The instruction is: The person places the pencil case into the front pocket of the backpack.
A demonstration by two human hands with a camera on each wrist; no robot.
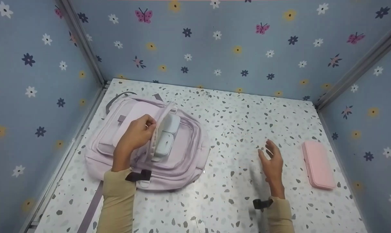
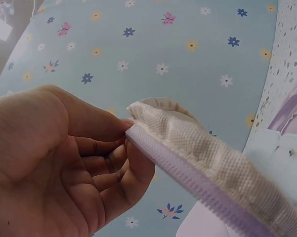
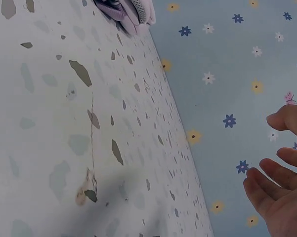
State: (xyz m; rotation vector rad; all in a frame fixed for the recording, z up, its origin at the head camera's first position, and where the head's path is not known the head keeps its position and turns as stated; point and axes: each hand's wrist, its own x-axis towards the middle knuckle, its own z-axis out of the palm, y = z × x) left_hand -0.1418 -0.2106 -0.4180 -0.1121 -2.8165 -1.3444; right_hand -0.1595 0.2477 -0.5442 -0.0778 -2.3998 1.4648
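Observation:
A lilac backpack [image 1: 185, 168] lies on the left part of the speckled table. My left hand [image 1: 137, 134] pinches the zippered edge of its front pocket flap [image 2: 188, 177] between thumb and finger, holding it raised. The flap's pale mesh-like lining [image 2: 207, 153] shows in the left wrist view. Inside the opened pocket sit two whitish rounded cases, one [image 1: 165, 144] nearer me and the other [image 1: 171, 123] behind it. My right hand [image 1: 273, 161] hovers over the table with fingers loosely bent, holding nothing, between the backpack and a pink case [image 1: 318, 165].
The speckled table [image 1: 234, 129] is enclosed by blue walls [image 1: 211, 45] with flower and butterfly prints. A mauve strap [image 1: 91, 207] trails from the backpack toward the near edge. Metal frame rails [image 1: 82, 42] stand at the corners.

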